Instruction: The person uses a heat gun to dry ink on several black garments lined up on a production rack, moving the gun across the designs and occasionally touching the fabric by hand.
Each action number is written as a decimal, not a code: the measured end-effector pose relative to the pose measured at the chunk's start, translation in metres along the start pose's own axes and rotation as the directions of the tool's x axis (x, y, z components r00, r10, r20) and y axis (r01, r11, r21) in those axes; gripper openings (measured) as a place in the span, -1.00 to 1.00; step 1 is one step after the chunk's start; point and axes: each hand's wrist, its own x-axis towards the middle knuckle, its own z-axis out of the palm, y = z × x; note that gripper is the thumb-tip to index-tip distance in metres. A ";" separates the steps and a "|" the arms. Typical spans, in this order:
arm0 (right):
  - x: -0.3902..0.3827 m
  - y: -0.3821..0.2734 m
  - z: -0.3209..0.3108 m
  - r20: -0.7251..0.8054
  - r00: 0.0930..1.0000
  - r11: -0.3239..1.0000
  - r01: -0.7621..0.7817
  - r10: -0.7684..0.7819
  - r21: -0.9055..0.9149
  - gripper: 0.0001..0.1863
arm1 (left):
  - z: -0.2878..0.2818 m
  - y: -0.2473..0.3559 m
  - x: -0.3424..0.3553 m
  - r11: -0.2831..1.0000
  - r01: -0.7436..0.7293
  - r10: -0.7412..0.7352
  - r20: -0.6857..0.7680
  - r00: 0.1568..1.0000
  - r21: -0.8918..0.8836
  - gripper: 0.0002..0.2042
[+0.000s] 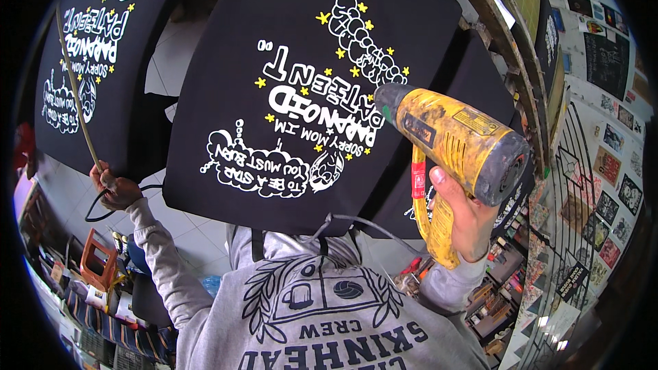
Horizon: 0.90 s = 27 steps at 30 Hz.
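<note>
My right hand [460,214] grips the handle of a worn yellow heat gun [452,138], its nozzle aimed at the white and yellow print on a black garment [301,41] stretched flat on a board in front of me. My left hand [115,186] is closed around a thin wooden stick [74,82] that rises up across a second black printed garment [75,48] at the left. A black cable [103,207] loops beneath that hand. My grey printed sweatshirt [308,315] fills the bottom middle.
A third black board [480,75] lies behind the heat gun at the right. A wooden frame rail [504,34] runs along the right side. Stickers and pictures cover the wall [610,144] at far right. An orange holder [96,257] and cluttered shelves sit at lower left.
</note>
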 end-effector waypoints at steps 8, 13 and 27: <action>0.001 0.004 -0.004 0.035 0.999 0.999 -0.030 0.029 0.017 -0.43 | 0.000 0.012 -0.001 0.992 0.028 -0.029 0.009 1.000 0.126 -0.62; 0.000 0.003 -0.003 0.025 0.999 0.999 -0.023 0.022 0.023 -0.45 | 0.001 0.019 -0.002 0.989 0.000 0.001 -0.005 1.000 0.145 -0.61; 0.001 0.001 -0.007 0.046 0.996 0.997 -0.069 0.070 -0.024 -0.47 | 0.000 0.005 -0.001 0.995 0.027 -0.027 -0.002 1.000 0.096 -0.62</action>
